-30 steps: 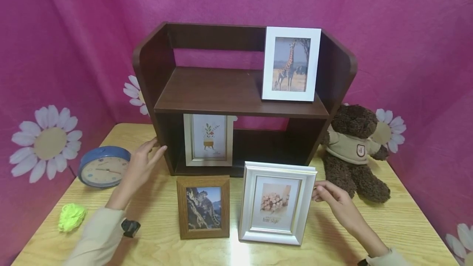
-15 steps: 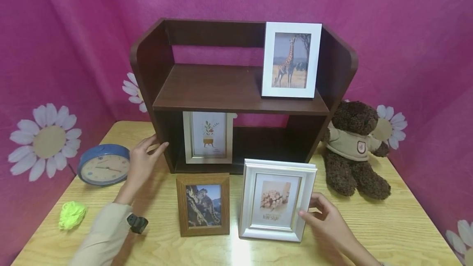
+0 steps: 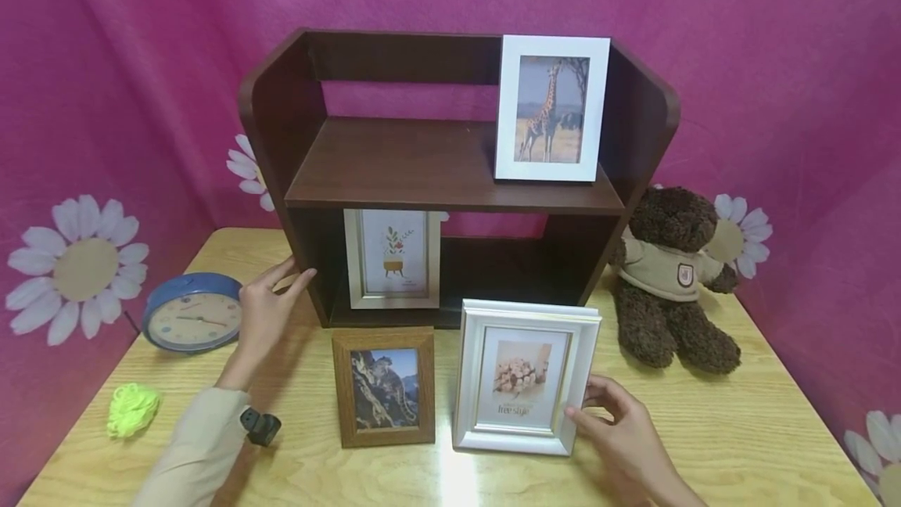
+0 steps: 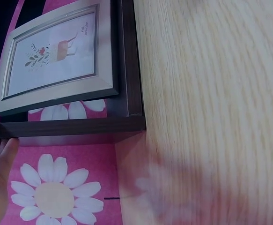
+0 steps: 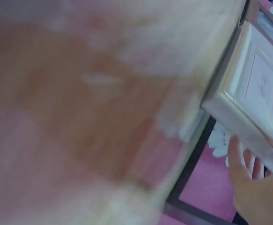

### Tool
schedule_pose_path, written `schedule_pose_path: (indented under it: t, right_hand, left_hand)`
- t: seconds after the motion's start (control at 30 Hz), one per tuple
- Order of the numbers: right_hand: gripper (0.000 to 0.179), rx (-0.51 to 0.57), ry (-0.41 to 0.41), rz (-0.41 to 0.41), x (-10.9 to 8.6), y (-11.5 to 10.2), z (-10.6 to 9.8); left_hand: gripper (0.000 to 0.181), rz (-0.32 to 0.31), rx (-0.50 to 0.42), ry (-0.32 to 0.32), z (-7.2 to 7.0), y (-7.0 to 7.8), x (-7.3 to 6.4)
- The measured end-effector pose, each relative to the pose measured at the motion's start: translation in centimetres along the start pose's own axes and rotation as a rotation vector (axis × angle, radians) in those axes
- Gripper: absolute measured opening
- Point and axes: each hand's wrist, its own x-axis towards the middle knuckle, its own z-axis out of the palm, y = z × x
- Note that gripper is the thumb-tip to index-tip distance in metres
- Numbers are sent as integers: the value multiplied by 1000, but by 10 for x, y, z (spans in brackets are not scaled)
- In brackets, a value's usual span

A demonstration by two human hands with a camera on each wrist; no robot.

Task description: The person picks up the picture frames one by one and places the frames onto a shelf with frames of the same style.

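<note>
A dark brown two-tier bookshelf (image 3: 422, 155) stands at the back of the wooden table. At its left side panel, my left hand (image 3: 265, 311) holds the front edge between thumb and fingers; the left wrist view has fingertips on both sides of that panel (image 4: 70, 126). In front of the shelf, to the right, stands a silver-white picture frame (image 3: 472, 405) with a flower print. My right hand (image 3: 626, 429) pinches its lower right edge, thumb on the front, other fingers partly hidden behind. Left of it stands a brown wooden picture frame (image 3: 348, 397) with an animal on rocks.
A white giraffe picture frame (image 3: 598, 100) stands on the upper tier, right side. Below, a beige plant picture frame (image 3: 357, 272) stands at left. A blue round clock (image 3: 190, 318) and neon yellow yarn (image 3: 134, 411) lie left; a brown teddy bear (image 3: 665, 280) sits right.
My right hand has moved down along the silver-white picture frame's right edge, and its thumb has come onto the front. My left hand's thumb has closed in on the bookshelf's side panel.
</note>
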Motion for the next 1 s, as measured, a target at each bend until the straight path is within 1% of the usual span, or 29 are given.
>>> schedule_pose_path:
  t: [0.13,0.27,0.33,0.43,0.53,0.7,0.77,1.0]
  right_hand:
    - [44,58,47,37,-3,1,3]
    - [48,108,80,70,-4,3,5]
    - [48,116,83,77,-4,5,5]
    - [47,97,81,69,-4,5,6]
    - [44,51,73,14,-4,4,5]
    - [41,-40,86,-126,-1,3,1]
    - [41,-48,91,-158,0,3,-1]
    - [42,-7,126,-246,8,3,-6]
  left_hand:
    - [33,22,20,-5,-1,0,1]
    - [32,63,36,-6,-2,0,2]
    - [32,75,41,-3,-2,-1,2]
    - [32,86,46,4,-3,-2,1]
    - [31,82,43,1,-3,-3,0]
    - [31,65,44,-16,-3,-2,-1]
    - [31,60,46,-22,-3,-1,-1]
    - [32,69,44,-22,-3,0,3]
